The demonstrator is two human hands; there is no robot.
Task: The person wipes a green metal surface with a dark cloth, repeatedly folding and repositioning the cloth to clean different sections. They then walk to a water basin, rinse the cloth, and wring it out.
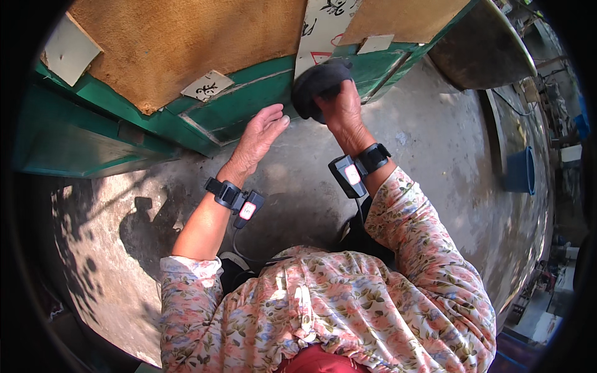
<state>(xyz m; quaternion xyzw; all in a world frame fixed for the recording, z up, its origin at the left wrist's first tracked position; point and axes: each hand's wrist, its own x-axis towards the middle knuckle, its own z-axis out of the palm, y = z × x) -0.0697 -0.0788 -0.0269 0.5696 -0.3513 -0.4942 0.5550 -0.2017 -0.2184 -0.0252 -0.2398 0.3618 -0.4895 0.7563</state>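
My right hand [344,108] grips a dark, soft cloth item [318,88], perhaps a cap; its exact kind is unclear. The item is against or just in front of the lower end of a white board strip [310,42] that bears black and red marks. To the left, my left hand [265,130] is raised with nothing in it, its thumb apart from the fingers, near the green wooden door panel [242,108]. Brown sheet material [186,42] covers the upper part of the green panel. A small white piece with black writing [207,86] lies at the sheet's lower edge.
Concrete floor [429,140] lies below my hands. At the right stand a blue bucket [520,170] and, above it, a large dark round-edged object [485,46]. Another green panel [93,135] juts out at the left. A cable [240,254] runs from my left wrist device.
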